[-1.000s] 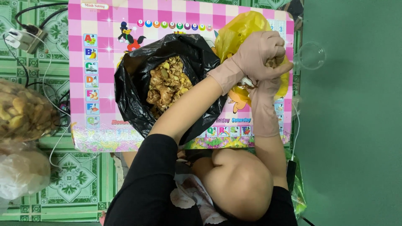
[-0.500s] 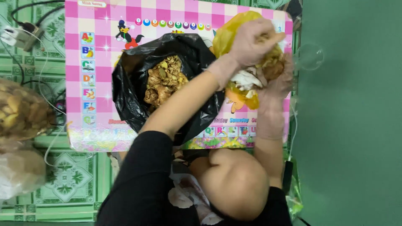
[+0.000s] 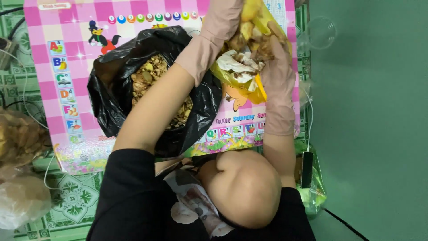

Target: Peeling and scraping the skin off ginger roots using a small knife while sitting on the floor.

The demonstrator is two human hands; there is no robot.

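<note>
Gloved left hand (image 3: 223,20) and right hand (image 3: 276,58) gripping yellow bag (image 3: 243,80), mouth tipped toward black bag (image 3: 111,89).

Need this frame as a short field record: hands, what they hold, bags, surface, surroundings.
left hand: gloved, gripping the upper part of the yellow bag
right hand: gloved, cupped beside and under the same bag
yellow bag: lifted off the mat, full of brown and pale scraps
black bag: open on the mat, holding brown chopped pieces
mat: pink checked, with picture squares along its edges
floor: green patterned tiles
clear bags: at the left edge, filled, contents unclear
</note>
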